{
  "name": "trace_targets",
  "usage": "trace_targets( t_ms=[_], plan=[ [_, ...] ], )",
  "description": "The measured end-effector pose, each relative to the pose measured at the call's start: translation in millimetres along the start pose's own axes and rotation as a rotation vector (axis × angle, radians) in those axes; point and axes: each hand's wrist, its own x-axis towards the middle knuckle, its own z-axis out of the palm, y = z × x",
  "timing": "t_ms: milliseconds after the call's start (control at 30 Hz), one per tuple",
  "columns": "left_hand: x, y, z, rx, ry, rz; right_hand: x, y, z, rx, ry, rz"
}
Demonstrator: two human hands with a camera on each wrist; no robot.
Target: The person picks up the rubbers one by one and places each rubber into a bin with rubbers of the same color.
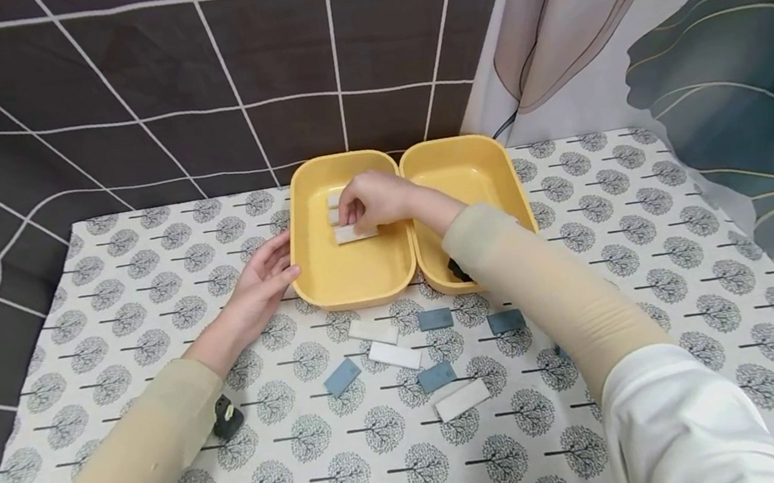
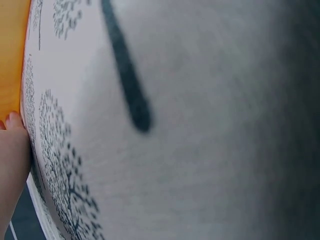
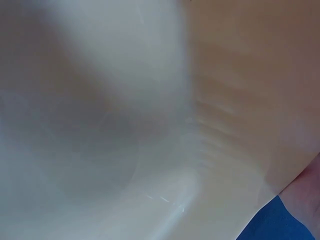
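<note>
In the head view, my right hand (image 1: 376, 197) reaches into the left yellow tray (image 1: 356, 288) and pinches a white rectangular block (image 1: 348, 234) low over its floor. Two more white blocks (image 1: 333, 199) lie just behind it, partly covered by the fingers. My left hand (image 1: 262, 285) touches the outside of this tray's left wall, fingers extended and thumb near the rim. The left wrist view catches only the edge of that hand (image 2: 12, 155) against the yellow wall. Blurred sleeve fills most of the right wrist view.
A second yellow tray (image 1: 468, 179) stands against the first one's right side, partly behind my right forearm. In front lie white blocks (image 1: 395, 355) and several blue blocks (image 1: 437, 377) on the tree-print cloth (image 1: 347, 477). A dark tiled curtain (image 1: 283, 48) hangs behind.
</note>
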Motion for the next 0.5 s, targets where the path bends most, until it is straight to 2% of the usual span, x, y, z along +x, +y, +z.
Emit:
trace_targets(
  t_ms=[500],
  plan=[
    [0.1, 0.3, 0.5, -0.006, 0.005, 0.003, 2.9, 1.5, 1.0, 0.008, -0.004, -0.029]
  ],
)
